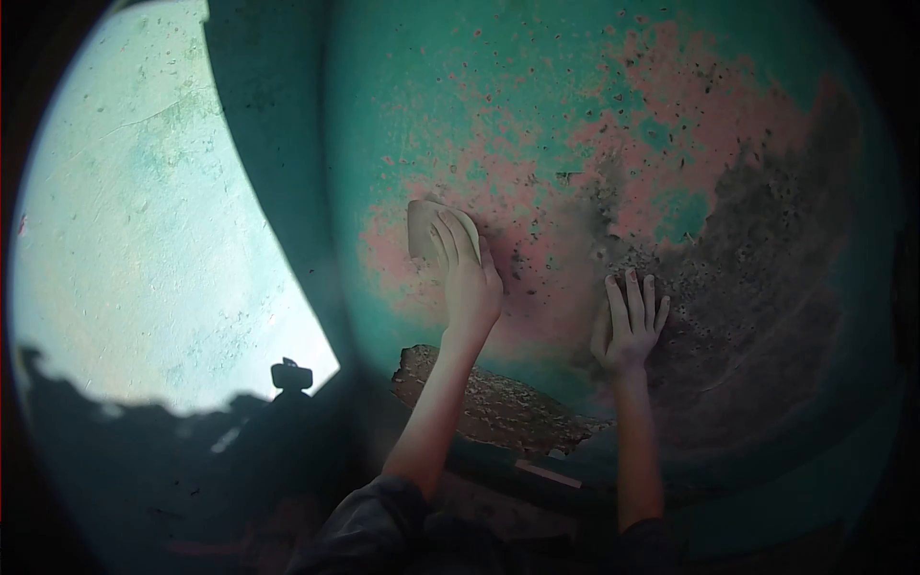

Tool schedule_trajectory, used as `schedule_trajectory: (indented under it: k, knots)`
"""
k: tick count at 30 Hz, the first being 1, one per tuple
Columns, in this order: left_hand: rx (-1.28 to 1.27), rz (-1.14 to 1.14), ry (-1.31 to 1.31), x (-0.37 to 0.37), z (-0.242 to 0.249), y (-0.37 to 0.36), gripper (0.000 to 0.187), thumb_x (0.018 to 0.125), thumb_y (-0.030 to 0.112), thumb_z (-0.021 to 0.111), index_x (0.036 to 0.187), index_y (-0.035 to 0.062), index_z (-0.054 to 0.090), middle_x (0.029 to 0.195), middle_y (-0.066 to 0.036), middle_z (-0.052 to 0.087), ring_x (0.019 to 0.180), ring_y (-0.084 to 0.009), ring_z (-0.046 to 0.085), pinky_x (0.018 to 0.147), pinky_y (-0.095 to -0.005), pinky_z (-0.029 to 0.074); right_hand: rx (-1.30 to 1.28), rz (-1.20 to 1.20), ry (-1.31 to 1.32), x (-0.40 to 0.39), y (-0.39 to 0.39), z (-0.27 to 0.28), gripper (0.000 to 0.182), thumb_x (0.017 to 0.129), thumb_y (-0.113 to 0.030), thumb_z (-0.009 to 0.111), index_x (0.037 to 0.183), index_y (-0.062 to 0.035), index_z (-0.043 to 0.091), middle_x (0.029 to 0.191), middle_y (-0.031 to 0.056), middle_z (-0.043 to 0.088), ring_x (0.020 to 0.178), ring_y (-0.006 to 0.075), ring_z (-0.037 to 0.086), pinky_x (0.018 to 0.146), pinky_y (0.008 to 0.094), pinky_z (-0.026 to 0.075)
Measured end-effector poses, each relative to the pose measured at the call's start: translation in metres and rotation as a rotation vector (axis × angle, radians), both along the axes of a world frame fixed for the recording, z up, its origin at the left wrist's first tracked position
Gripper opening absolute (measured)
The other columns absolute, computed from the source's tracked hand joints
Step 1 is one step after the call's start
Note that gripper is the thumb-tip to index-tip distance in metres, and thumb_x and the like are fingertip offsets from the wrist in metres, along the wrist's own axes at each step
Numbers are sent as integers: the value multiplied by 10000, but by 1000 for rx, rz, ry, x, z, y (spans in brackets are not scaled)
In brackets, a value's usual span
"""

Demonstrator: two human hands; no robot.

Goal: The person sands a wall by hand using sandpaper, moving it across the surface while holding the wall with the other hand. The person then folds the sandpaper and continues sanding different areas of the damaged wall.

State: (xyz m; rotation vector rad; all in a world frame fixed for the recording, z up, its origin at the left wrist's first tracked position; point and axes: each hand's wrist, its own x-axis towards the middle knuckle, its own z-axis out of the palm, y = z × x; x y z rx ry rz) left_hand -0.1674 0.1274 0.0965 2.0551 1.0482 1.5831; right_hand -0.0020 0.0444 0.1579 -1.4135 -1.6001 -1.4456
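Note:
My left hand (468, 278) presses a tan-grey sheet of sandpaper (422, 230) against a curved, teal-painted panel (402, 125). Its fingers lie over the sheet, and one edge of the sheet curls up beside them. To the right, my right hand (632, 324) rests on the same panel with its fingers spread and nothing held. Around both hands the teal paint is worn through to pink patches (537, 240). A dark grey, pitted area (757, 278) spreads out to the right of my right hand.
Below my left hand is a rough brown patch (498, 402) with a ragged edge. A small pale strip (548, 473) lies under it. At left, a sunlit pale surface (144, 211) meets a shadow with the outline of a head-worn device (291, 376).

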Motion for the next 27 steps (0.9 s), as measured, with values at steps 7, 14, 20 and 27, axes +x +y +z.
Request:
schedule_trajectory:
  k: [7,14,20,27]
  knots:
    - [-10,2,144,-18,-2,1,716,1008,114,504,1603,-60,145,1652,-294,175,1527,-515,143,1231,-566,204,20,5,-38,4,1,-1,404,917,-138,587,1304,-139,699,1435,85,618,1422,310,489,1253,506,192]
    - [48,7,-25,-29,-2,16,624,1082,157,418,1614,-36,154,1668,-294,139,1539,-505,118,1245,-530,179,56,16,-30,6,2,-4,393,908,-111,581,1280,-142,707,1413,75,631,1406,300,504,1247,503,213]
    - [40,46,-25,-35,-5,14,820,888,34,570,1602,-59,179,1661,-266,205,1534,-493,174,1226,-565,221,68,19,-42,7,4,-6,384,905,-101,580,1265,-134,710,1413,75,627,1404,304,503,1247,498,219]
    - [44,189,112,-32,-9,13,825,848,0,566,1603,-28,234,1660,-231,253,1532,-468,219,1216,-581,215,80,10,-53,7,5,-6,380,903,-102,579,1261,-127,706,1396,79,632,1407,313,495,1252,500,210]
